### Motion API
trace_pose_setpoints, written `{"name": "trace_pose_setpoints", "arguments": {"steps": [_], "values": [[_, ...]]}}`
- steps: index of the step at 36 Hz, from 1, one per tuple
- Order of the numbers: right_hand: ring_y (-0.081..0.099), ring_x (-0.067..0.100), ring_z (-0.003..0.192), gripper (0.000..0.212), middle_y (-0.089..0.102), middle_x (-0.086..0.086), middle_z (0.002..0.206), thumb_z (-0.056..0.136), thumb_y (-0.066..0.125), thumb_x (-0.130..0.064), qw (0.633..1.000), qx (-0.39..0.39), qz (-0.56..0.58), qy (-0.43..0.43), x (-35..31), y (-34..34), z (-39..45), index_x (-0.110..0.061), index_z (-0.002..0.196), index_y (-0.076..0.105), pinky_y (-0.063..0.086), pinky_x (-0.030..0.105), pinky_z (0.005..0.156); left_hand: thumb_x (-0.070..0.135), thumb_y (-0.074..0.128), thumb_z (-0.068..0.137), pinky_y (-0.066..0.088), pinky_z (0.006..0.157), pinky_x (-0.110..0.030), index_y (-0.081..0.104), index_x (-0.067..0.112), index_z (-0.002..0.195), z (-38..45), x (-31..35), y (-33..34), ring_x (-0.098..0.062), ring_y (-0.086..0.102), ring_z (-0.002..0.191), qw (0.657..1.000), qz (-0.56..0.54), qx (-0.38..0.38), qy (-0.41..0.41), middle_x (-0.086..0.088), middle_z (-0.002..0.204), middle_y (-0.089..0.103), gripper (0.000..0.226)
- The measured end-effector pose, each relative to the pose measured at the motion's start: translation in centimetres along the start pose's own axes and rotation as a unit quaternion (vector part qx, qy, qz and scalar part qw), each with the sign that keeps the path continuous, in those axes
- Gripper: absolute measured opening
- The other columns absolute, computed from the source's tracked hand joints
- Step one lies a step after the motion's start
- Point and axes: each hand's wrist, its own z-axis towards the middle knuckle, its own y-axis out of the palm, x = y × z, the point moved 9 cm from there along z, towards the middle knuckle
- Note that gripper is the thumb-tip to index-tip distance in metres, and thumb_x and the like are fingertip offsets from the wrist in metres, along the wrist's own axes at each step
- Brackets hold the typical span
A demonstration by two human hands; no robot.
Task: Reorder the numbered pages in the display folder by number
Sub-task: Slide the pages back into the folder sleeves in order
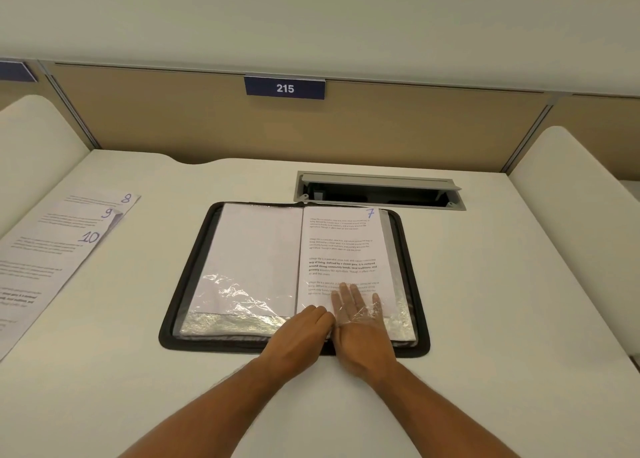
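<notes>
At nine o'clock on the worktop (485, 319), three loose pages lie fanned and overlapping: page 8 (114, 199) farthest back, page 9 (86, 215) over it, and page 10 (52, 257) nearest me, each with its number handwritten in blue at the top right corner. Well apart from them, at the centre, the display folder (294, 274) lies open flat, its black zip border framing both halves. Its left sleeve (252, 260) shows a blank white sheet under crinkled clear plastic. My left hand (299, 333) comes in from six o'clock with its fingers curled at the bottom of the spine; it seems to pinch the lower edge of the right-hand sleeve, though I cannot see the fingertips clearly. Just beside it, my right hand (360, 322) lies flat with fingers spread, slid inside the clear pocket so the plastic covers the fingers, resting on page 7 (343, 250), which fills the folder's right half. At one o'clock beyond the folder, a cable hatch (379, 189) stands open in the worktop. At twelve o'clock on the beige partition (415, 128) hangs a blue sign (284, 87) reading 215.
</notes>
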Motion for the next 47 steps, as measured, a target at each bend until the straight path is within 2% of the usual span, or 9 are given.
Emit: {"name": "trace_pose_setpoints", "arguments": {"steps": [7,15,22,26,29,32,38,43,47], "values": [[0.025,0.035,0.153,0.065,0.026,0.013,0.166,0.101,0.028,-0.047,1.0,0.008,-0.013,0.021,0.7,0.4,0.0,-0.024,0.162,0.025,0.014,0.063,0.115,0.004,0.078,0.073,0.035,0.056,-0.023,0.055,0.02,0.091,0.0,0.1,-0.2,-0.015,0.05,0.073,1.0,0.009,0.0,-0.001,0.003,0.085,0.058,0.033],[0.048,0.032,0.141,0.058,0.05,0.015,0.152,0.105,0.025,-0.036,0.994,0.1,0.024,0.027,1.3,-1.9,-2.2,-0.007,0.149,0.049,0.033,0.049,0.121,0.018,0.058,0.091,0.049,0.066,-0.029,0.056,0.018,0.103,0.1,-0.2,0.3,-0.017,0.052,0.083,1.0,0.014,0.006,-0.024,0.002,0.095,0.057,0.012],[0.07,0.029,0.113,0.054,0.071,0.016,0.123,0.112,0.029,-0.033,0.963,0.264,0.06,0.002,1.9,-4.5,-5.6,0.0,0.126,0.069,0.059,0.042,0.095,0.001,0.078,0.07,0.051,0.061,-0.026,0.058,0.017,0.098,0.8,0.2,0.0,-0.016,0.054,0.077,0.999,0.03,0.007,-0.044,0.002,0.09,0.059,0.038],[0.07,0.025,0.083,0.009,0.069,0.009,0.092,0.098,0.066,-0.013,0.944,0.317,0.081,0.032,2.6,-6.0,-6.8,-0.005,0.101,0.07,0.064,0.038,0.073,-0.002,0.076,0.068,0.05,0.059,-0.026,0.058,0.017,0.095,0.8,0.4,-0.5,-0.017,0.053,0.075,0.998,0.04,0.016,-0.051,0.001,0.088,0.059,0.038],[0.069,0.025,0.082,0.035,0.066,0.009,0.094,0.079,0.086,-0.009,0.937,0.303,0.141,0.099,3.8,-6.3,-6.9,-0.01,0.103,0.061,0.064,0.036,0.067,-0.003,0.074,0.067,0.047,0.055,-0.026,0.058,0.017,0.093,0.6,0.4,-0.8,-0.016,0.051,0.071,0.997,0.046,0.013,-0.063,0.002,0.084,0.057,0.036],[0.068,0.025,0.09,0.049,0.062,0.007,0.106,0.081,0.085,-0.012,0.923,0.286,0.194,0.172,5.2,-6.7,-7.0,-0.015,0.114,0.05,0.064,0.036,0.069,-0.003,0.074,0.068,0.046,0.054,-0.026,0.059,0.016,0.092,0.3,0.4,-0.7,-0.016,0.051,0.069,0.997,0.051,0.009,-0.065,0.002,0.083,0.057,0.034],[0.066,0.02,0.1,0.033,0.059,0.001,0.119,0.098,0.066,-0.023,0.891,0.243,0.263,0.278,8.3,-6.4,-7.4,-0.017,0.127,0.051,0.062,0.035,0.078,0.005,0.071,0.078,0.049,0.059,-0.026,0.057,0.02,0.093,0.0,0.6,0.0,-0.014,0.048,0.072,0.995,0.054,-0.015,-0.077,0.004,0.086,0.057,0.025],[0.067,0.017,0.086,0.026,0.071,0.0,0.101,0.104,0.053,-0.018,0.856,0.197,0.352,0.322,9.7,-4.8,-7.8,-0.019,0.13,0.055,0.06,0.034,0.076,0.007,0.069,0.083,0.047,0.058,-0.026,0.058,0.019,0.093,-0.1,1.5,0.0,-0.014,0.048,0.072,0.996,0.049,-0.027,-0.068,0.003,0.087,0.058,0.02],[0.065,0.018,0.1,0.029,0.066,-0.003,0.115,0.105,0.052,-0.017,0.806,0.186,0.449,0.337,9.4,-4.2,-8.1,-0.024,0.133,0.055,0.062,0.035,0.084,0.003,0.069,0.077,0.031,0.054,-0.024,0.054,0.019,0.082,-0.3,2.6,-0.2,-0.013,0.04,0.066,0.998,0.046,-0.019,-0.033,0.004,0.078,0.053,0.022]]}}
